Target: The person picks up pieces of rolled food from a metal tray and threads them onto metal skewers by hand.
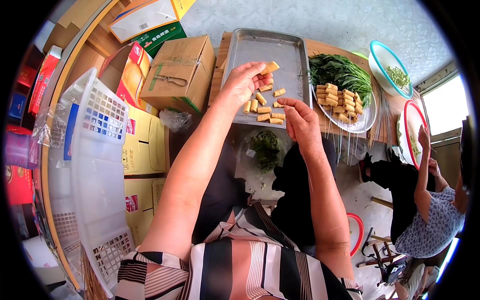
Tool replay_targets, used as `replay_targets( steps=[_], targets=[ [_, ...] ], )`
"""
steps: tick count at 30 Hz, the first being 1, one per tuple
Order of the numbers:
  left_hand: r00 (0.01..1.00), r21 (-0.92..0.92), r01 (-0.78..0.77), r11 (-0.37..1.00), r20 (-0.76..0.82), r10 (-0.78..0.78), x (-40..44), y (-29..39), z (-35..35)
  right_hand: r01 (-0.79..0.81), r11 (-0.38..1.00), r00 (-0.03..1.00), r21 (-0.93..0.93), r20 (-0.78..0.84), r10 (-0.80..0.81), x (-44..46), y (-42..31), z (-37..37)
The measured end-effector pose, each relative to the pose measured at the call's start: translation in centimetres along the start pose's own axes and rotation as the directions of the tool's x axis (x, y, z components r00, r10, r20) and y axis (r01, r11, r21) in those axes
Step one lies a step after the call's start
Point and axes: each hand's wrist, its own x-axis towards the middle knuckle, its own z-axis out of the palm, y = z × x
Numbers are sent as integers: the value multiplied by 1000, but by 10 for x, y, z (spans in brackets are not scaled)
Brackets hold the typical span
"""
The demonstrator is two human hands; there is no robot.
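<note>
My left hand (pixel 246 80) holds a tan roll (pixel 270 68) between thumb and fingers above the metal tray (pixel 240 47). My right hand (pixel 301 122) is pinched at the tray's front right part, apparently on a thin skewer (pixel 311 175) that runs down along the forearm. Several loose rolls (pixel 263 110) lie on the tray between and below the hands. To the right, an oval white plate (pixel 369 120) bears a stack of skewered rolls (pixel 340 102), skewers hanging over the table's front edge, with leafy greens (pixel 340 72) behind them.
Cardboard boxes (pixel 172 75) and a white plastic basket (pixel 100 165) stand at the left. At the right are a teal-rimmed bowl (pixel 380 65), a red-rimmed basin (pixel 407 120) and a seated person (pixel 432 215). A bag of greens (pixel 265 150) lies below the tray.
</note>
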Motion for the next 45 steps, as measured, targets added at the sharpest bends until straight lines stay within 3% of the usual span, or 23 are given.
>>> replay_targets(
  steps=[16, 25, 34, 38, 40, 41, 42, 43, 44, 45],
  targets=[
    [1000, -6, -6, 1000, -10, 6, 3, -2, -2, -15, 1000, 1000, 17, -25, 15, 0, 0, 3],
    [998, 21, 12, 1000, 64, -14, 2, -6, -1, 3, 1000, 998, 11, -58, -2, 6, 3, 5],
    [964, 201, 57, 978, 242, -106, -9, -17, 18, -3, 993, 986, 118, -166, 22, 25, 7, 4],
    [958, 185, 115, 976, 240, -159, -2, -15, 13, 23, 985, 984, 172, -179, 8, 27, 10, 3],
    [972, 313, 124, 942, 151, -178, 11, -15, -1, 49, 959, 980, 279, -199, 8, 24, 10, 0],
    [988, 514, 112, 851, 33, -150, 21, -21, -10, 35, 957, 981, 287, -193, 22, 23, 10, -2],
    [989, 515, 112, 850, 29, -148, 29, -28, -22, 34, 957, 982, 289, -189, 22, 22, 10, -4],
    [993, 865, 31, 501, 30, -114, 37, -35, -35, 30, 955, 983, 296, -182, 25, 20, 10, -5],
    [995, 999, -47, 25, 49, -87, 41, -43, -45, 26, 953, 984, 302, -176, 29, 18, 9, -6],
    [995, 999, -47, 23, 48, -87, 39, -50, -51, 23, 954, 984, 300, -175, 31, 17, 8, -6]
  ],
)
